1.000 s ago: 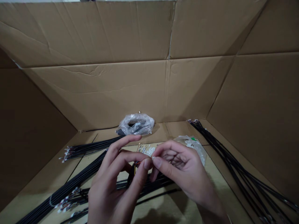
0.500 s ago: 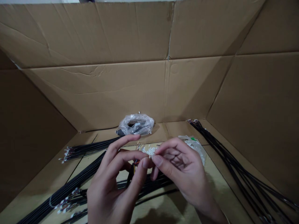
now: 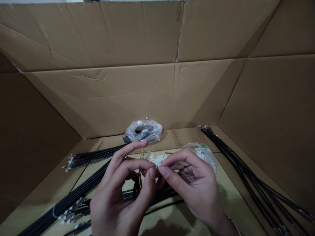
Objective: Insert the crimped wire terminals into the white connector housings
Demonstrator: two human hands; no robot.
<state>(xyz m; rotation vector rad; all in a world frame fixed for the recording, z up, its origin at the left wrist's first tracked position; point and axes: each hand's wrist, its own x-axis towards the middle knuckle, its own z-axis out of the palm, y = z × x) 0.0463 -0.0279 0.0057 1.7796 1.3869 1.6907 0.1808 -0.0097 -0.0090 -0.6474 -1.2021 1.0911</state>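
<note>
My left hand [image 3: 123, 193] pinches a thin orange wire [image 3: 144, 171] between thumb and forefinger. This wire comes from a black cable whose other coloured cores, a yellow wire [image 3: 140, 182] among them, fan out behind the thumb. Fingertip to fingertip with it, my right hand [image 3: 192, 183] is closed on a tiny white connector housing [image 3: 158, 164], mostly covered by the fingers. Whether the wire's end sits inside the housing cannot be made out. Just beyond the fingertips lies a loose pile of small white connector housings [image 3: 157, 158].
Bundles of black cables [image 3: 81, 193] with white-tipped ends lie at left, and more black cables [image 3: 236, 167] at right. A clear plastic bag [image 3: 206, 154] holds white pieces; a wrapped coil [image 3: 145, 131] stands at the back. Cardboard walls [image 3: 133, 85] surround the work surface.
Both hands stay nearly in place, fingertips still together. The right hand has shifted slightly down, and more of the orange wire now shows beside the left thumb.
</note>
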